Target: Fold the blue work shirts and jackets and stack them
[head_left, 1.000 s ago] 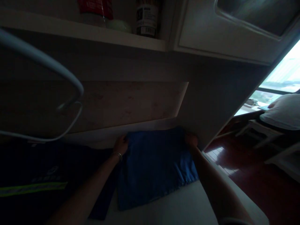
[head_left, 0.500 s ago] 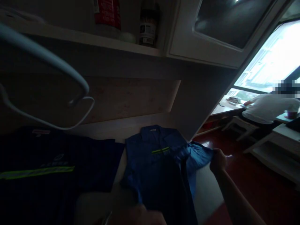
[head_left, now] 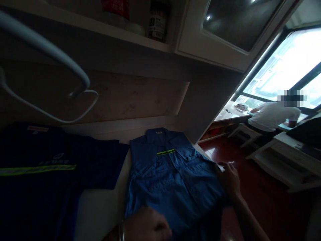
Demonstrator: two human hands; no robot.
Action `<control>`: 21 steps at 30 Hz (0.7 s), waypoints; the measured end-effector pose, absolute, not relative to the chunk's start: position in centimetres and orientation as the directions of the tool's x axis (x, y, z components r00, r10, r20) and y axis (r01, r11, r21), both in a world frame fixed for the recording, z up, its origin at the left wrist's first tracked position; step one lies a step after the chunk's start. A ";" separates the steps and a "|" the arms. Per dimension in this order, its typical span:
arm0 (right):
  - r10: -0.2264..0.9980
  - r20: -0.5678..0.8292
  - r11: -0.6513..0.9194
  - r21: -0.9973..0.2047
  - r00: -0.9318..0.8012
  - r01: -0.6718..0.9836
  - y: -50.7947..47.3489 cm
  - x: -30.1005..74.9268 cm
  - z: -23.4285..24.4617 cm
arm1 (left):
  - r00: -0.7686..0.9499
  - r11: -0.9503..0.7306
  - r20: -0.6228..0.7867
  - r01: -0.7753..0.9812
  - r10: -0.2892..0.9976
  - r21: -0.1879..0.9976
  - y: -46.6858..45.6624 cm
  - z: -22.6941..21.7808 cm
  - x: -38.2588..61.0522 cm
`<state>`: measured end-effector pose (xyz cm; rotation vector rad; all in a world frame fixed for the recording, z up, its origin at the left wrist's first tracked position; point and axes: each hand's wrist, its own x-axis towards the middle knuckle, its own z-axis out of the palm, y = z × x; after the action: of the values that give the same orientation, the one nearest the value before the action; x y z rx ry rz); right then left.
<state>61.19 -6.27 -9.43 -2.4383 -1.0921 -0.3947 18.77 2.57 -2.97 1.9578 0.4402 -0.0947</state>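
A blue work shirt [head_left: 170,177] with a yellow-green stripe lies collar-up on the white surface [head_left: 100,211]. My right hand [head_left: 229,179] rests on its right edge, fingers laid over the cloth. My left hand [head_left: 145,227], with a bracelet at the wrist, sits on the shirt's near hem at the bottom of the picture; its fingers are dim and blurred.
A dark navy shirt [head_left: 45,174] with a reflective stripe lies to the left. A white hanger [head_left: 50,63] hangs at upper left. A shelf with bottles [head_left: 156,20] is above. Another person [head_left: 273,115] sits at a desk by the window.
The folded blue cloth has been opened into a shirt lying flat. My right hand swung the sleeve out, then came back onto the shirt's right edge; my left hand dropped to the near hem.
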 end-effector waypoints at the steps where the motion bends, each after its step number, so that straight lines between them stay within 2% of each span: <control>1: 0.690 0.438 -0.497 -0.293 0.576 0.817 -4.3 60.0 -9.1 | 0.878 -0.372 -0.238 0.403 0.415 0.836 3.7 -3.3 19.7; 3: 0.787 0.428 -0.341 -0.298 0.444 0.892 -0.2 57.7 -8.9 | 0.711 -0.425 -0.102 0.522 0.696 0.739 6.2 -4.6 21.4; 4: 0.828 0.394 -0.300 -0.289 0.398 0.909 1.8 56.6 -8.9 | 0.629 -0.458 -0.013 0.580 0.778 0.673 7.4 -5.5 22.1; 6: 0.884 0.272 -0.310 -0.267 0.380 0.913 5.1 55.1 -9.3 | 0.553 -0.518 0.099 0.682 0.827 0.516 9.4 -7.5 22.8; 8: 0.911 0.122 -0.360 -0.227 0.393 0.905 7.0 54.3 -9.9 | 0.547 -0.543 0.105 0.752 0.830 0.375 10.8 -9.3 22.7; 10: 0.918 0.036 -0.382 -0.186 0.395 0.905 7.7 53.8 -10.5 | 0.563 -0.559 0.081 0.773 0.822 0.300 11.4 -10.5 22.1; 12: 0.926 0.026 -0.367 -0.168 0.377 0.915 7.2 53.5 -11.0 | 0.565 -0.558 0.062 0.783 0.823 0.277 11.0 -10.9 21.1; 15: 0.936 0.014 -0.341 -0.202 0.351 0.918 5.2 53.1 -11.3 | 0.521 -0.492 0.007 0.802 0.853 0.339 9.5 -10.6 19.1; 17: 0.937 -0.018 -0.339 -0.278 0.349 0.899 3.4 53.3 -11.3 | 0.477 -0.393 -0.054 0.779 0.877 0.489 8.3 -10.2 17.3; 19: 0.930 -0.046 -0.354 -0.375 0.364 0.857 1.5 54.4 -10.9 | 0.386 -0.216 -0.120 0.719 0.915 0.661 7.4 -9.6 14.8; 21: 0.894 -0.006 -0.397 -0.472 0.448 0.787 -0.2 56.4 -10.2 | 0.205 -0.014 -0.164 0.664 0.965 0.747 7.1 -9.0 11.8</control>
<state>56.44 -0.21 -10.24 -2.3012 -1.4186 0.3628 11.83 7.05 -8.99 1.7508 1.5316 0.5217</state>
